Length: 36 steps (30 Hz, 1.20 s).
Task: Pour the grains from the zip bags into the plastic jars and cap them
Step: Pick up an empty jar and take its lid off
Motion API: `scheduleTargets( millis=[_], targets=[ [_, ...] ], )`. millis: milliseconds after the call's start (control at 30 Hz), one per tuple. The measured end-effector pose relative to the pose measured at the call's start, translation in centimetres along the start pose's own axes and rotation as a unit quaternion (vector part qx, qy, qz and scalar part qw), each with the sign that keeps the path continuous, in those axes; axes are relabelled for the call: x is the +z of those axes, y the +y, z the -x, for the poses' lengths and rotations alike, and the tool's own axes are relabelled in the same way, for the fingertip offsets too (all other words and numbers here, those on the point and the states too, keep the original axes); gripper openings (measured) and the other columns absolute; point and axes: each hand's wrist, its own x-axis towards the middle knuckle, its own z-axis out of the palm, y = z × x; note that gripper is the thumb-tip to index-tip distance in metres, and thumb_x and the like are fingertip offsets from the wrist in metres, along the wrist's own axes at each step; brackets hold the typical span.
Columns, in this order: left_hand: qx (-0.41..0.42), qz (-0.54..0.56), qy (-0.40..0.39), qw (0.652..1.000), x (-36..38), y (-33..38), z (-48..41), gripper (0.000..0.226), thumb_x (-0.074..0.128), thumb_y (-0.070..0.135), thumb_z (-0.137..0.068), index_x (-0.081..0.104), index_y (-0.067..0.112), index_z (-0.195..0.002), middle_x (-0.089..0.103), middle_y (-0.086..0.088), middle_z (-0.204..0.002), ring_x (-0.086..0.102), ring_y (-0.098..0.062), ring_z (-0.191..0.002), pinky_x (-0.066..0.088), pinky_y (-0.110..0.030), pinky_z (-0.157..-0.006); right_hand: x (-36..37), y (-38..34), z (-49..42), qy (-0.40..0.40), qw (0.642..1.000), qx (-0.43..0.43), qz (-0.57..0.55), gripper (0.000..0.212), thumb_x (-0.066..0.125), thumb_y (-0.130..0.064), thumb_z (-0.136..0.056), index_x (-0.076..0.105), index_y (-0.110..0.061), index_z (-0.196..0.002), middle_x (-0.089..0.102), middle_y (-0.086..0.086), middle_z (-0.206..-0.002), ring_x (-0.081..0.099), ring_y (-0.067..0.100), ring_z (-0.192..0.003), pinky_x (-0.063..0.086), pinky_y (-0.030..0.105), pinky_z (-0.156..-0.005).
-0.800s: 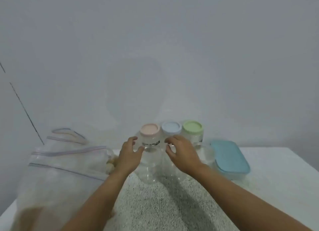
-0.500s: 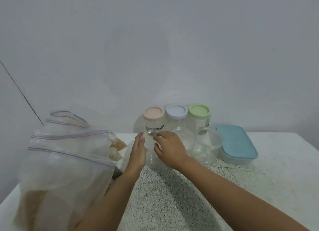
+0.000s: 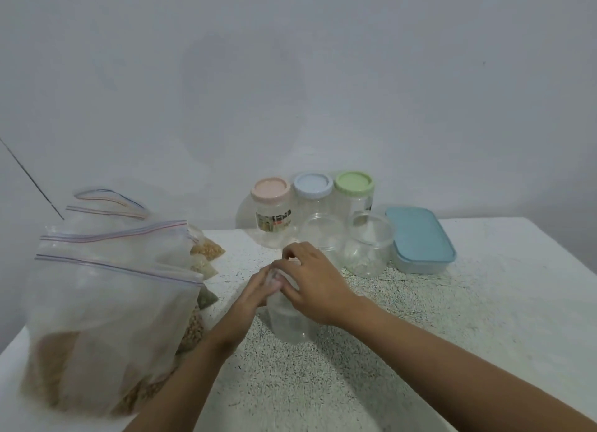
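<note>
Closest, two bare arms reach out over the white, speckled table (image 3: 484, 318). Both hands meet at a clear jar (image 3: 290, 326) that stands upright on the table, near the middle. The left hand (image 3: 255, 291) lies against the jar's left side, up by the top. Its fingertips are hidden under the other hand, so I cannot tell if they curl round the jar. The right hand (image 3: 311, 286) sits over the jar's top with its fingers bent down around it, gripping it. The top of the jar is covered, so I cannot tell if it has a lid.

To the left is a big bag (image 3: 106, 318) with brown grains at the bottom and its zip strip on top. More bags stand behind it, and small bags (image 3: 205, 260) of grains poke out beside it.

Farther back stand two open jars (image 3: 368, 247), side by side. A box (image 3: 420, 237) with a blue lid is just beside them on the right.

Behind those, three closed jars stand in a row by the wall (image 3: 290, 76): the pink-lid jar (image 3: 270, 205), the blue-lid jar (image 3: 312, 189) and the green-lid jar (image 3: 353, 186).
</note>
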Motion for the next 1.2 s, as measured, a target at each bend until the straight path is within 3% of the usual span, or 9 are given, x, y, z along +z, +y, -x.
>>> scheduleTargets(
  millis=[133, 267, 367, 500, 700, 833, 933, 1033, 1200],
  targets=[
    [0.020, -0.052, -0.093, 0.994, 1.1, 0.5, 0.6, 0.092, 0.090, 0.035, -0.076, 0.035, 0.037, -0.150, 0.061, 0.011, -0.138, 0.063, -0.014, -0.125, 0.056, -0.040, -0.099, -0.9, 0.1, 1.5, -0.039, 0.995, 0.062, -0.067, 0.035, 0.047, -0.037, -0.103, 0.059, -0.019, -0.130, 0.050, -0.001, -0.130, 0.045, 0.016, -0.119, 0.040, 0.031, -0.098],
    [0.035, -0.090, -0.057, 0.994, 3.2, 0.6, -0.6, 0.111, 0.100, 0.030, -0.061, 0.034, 0.036, -0.150, 0.058, 0.019, -0.138, 0.057, -0.010, -0.130, 0.052, -0.042, -0.105, -1.6, -0.1, 1.4, -0.053, 0.990, 0.124, -0.032, 0.056, 0.034, -0.058, -0.096, 0.057, -0.018, -0.127, 0.049, 0.000, -0.123, 0.044, 0.018, -0.113, 0.042, 0.035, -0.097],
    [0.107, -0.171, -0.038, 0.979, 4.7, 0.1, -1.5, 0.095, 0.093, 0.017, -0.066, 0.043, 0.036, -0.145, 0.054, 0.024, -0.137, 0.052, -0.007, -0.134, 0.046, -0.037, -0.111, -0.8, -0.3, 1.9, -0.027, 0.992, 0.121, 0.037, 0.060, 0.038, -0.065, -0.091, 0.059, -0.018, -0.122, 0.050, 0.000, -0.119, 0.045, 0.016, -0.108, 0.042, 0.035, -0.098],
    [0.129, -0.179, -0.053, 0.974, 4.9, -0.2, -2.1, 0.073, 0.087, -0.003, -0.069, 0.054, 0.014, -0.132, 0.065, 0.024, -0.120, 0.065, -0.002, -0.112, 0.051, -0.016, -0.090, -0.3, 0.3, 2.1, 0.033, 0.994, 0.107, -0.001, 0.052, 0.055, -0.064, -0.085, 0.068, -0.022, -0.112, 0.054, -0.005, -0.110, 0.047, 0.011, -0.101, 0.040, 0.029, -0.090],
    [0.091, -0.133, -0.044, 0.986, 4.1, -0.8, -2.7, 0.072, 0.093, 0.006, -0.067, 0.057, 0.012, -0.130, 0.070, -0.006, -0.122, 0.069, -0.022, -0.115, 0.055, -0.036, -0.098, -1.3, 2.3, 1.4, -0.023, 0.998, -0.006, -0.055, 0.041, 0.060, -0.062, -0.081, 0.072, -0.027, -0.099, 0.055, -0.011, -0.100, 0.046, 0.008, -0.092, 0.044, 0.031, -0.085],
    [0.101, -0.158, -0.089, 0.978, 3.9, -0.1, -2.9, 0.067, 0.092, 0.010, -0.071, 0.058, 0.021, -0.128, 0.068, 0.001, -0.126, 0.064, -0.020, -0.121, 0.050, -0.038, -0.107, -2.2, 3.0, 1.0, -0.089, 0.990, -0.100, -0.054, 0.039, 0.064, -0.055, -0.084, 0.071, -0.026, -0.110, 0.060, -0.009, -0.109, 0.052, 0.010, -0.100, 0.045, 0.033, -0.089],
    [0.104, -0.193, -0.107, 0.970, 4.1, 0.1, -2.8, 0.061, 0.088, 0.006, -0.076, 0.059, 0.022, -0.127, 0.064, 0.022, -0.125, 0.062, -0.005, -0.118, 0.048, -0.021, -0.099, -2.8, 2.7, 1.2, -0.114, 0.986, -0.112, 0.046, 0.058, 0.038, -0.067, -0.093, 0.061, -0.026, -0.126, 0.058, 0.000, -0.119, 0.049, 0.016, -0.103, 0.044, 0.039, -0.089],
    [0.090, -0.172, -0.098, 0.976, 4.1, 0.1, -2.8, 0.066, 0.093, 0.023, -0.073, 0.062, 0.022, -0.130, 0.069, 0.008, -0.125, 0.066, -0.015, -0.117, 0.055, -0.037, -0.096, -3.9, 1.5, 1.8, -0.100, 0.977, -0.050, 0.179, 0.068, 0.028, -0.077, -0.094, 0.046, -0.028, -0.139, 0.051, 0.010, -0.126, 0.047, 0.024, -0.105, 0.043, 0.043, -0.086],
    [0.091, -0.191, -0.102, 0.972, 4.2, -0.3, -2.9, 0.069, 0.092, 0.020, -0.073, 0.059, 0.032, -0.133, 0.065, 0.007, -0.128, 0.062, -0.007, -0.121, 0.052, -0.039, -0.105, -6.3, 0.0, 0.7, -0.253, 0.967, -0.015, 0.012, 0.050, 0.065, -0.062, -0.082, 0.063, -0.032, -0.123, 0.054, -0.001, -0.130, 0.048, 0.021, -0.120, 0.042, 0.043, -0.102]
  ],
)
